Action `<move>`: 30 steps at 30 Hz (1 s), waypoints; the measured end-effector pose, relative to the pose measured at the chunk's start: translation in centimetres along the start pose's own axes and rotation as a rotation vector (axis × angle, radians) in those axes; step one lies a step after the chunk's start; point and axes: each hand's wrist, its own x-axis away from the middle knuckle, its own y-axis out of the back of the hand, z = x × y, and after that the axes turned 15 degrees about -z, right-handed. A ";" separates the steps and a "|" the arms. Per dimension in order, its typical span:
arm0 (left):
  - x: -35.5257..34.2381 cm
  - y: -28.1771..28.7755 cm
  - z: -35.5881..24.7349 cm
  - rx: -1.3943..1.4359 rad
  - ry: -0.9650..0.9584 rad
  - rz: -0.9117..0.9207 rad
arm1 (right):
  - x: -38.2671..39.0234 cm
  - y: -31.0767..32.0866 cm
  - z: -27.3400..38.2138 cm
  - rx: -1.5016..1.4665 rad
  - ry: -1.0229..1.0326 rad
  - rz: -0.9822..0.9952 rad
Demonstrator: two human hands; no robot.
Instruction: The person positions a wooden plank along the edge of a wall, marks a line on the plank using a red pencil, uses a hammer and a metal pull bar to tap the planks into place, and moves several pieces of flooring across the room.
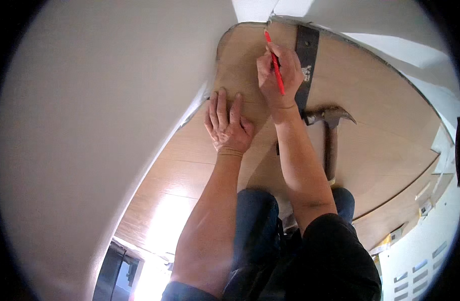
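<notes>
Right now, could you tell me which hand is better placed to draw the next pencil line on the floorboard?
Right. The right hand grips the red pencil, tip near the dark metal bar. The left hand lies flat on the wooden floorboard, fingers spread, holding nothing.

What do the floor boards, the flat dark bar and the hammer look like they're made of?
Floor boards: wood or wood-look laminate, light brown, faint grain, slight sheen. Flat dark bar: probably metal, matte black, scuffed pale in one spot. Hammer: dull metal claw head, brownish handle, likely wood.

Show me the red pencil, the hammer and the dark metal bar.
pencil point(276, 67), head view, mid-shaft above the right hand
hammer point(331, 116), head view, its steel head
bar point(307, 45), head view, upper flat face
</notes>
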 end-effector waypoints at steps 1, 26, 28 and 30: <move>0.0 -0.1 0.2 0.011 -0.007 -0.021 | -0.1 0.1 0.2 0.007 0.011 0.011; -0.2 0.2 -0.2 -0.009 -0.001 0.008 | -0.1 0.0 -0.3 0.062 -0.025 0.008; -0.5 0.4 -0.4 -0.021 0.003 0.031 | -0.1 -0.2 0.0 0.054 -0.038 0.003; -0.5 0.4 -0.5 -0.020 0.004 0.032 | 0.0 0.1 -0.3 0.049 -0.028 0.016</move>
